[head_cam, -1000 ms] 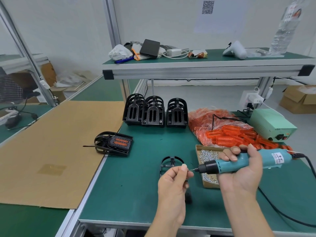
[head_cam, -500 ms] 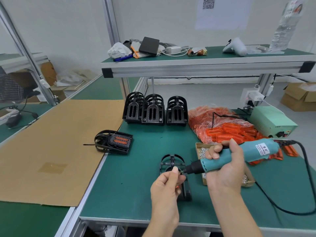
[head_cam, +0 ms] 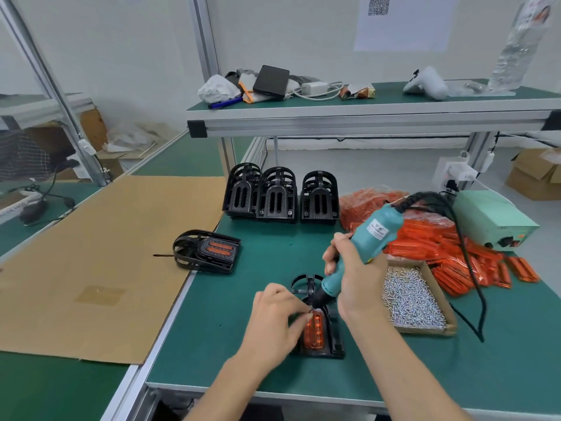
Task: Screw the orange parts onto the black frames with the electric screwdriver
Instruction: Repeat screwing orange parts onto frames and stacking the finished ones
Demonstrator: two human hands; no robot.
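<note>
Right hand (head_cam: 358, 278) grips the teal electric screwdriver (head_cam: 361, 247) tip-down at the translucent orange insert (head_cam: 312, 329), left hand (head_cam: 279, 311) at 9 o'clock apparently pinching a screw upright, steadying the black plastic frame (head_cam: 334, 338) on the green tabletop (head_cam: 243, 344).

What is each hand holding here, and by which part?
Right hand grips the electric screwdriver mid-barrel. Left hand pinches something tiny at its tip, probably a screw.

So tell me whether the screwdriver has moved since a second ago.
Yes. The screwdriver has swung from level beside the screw box to tip-down over the frame.
</note>
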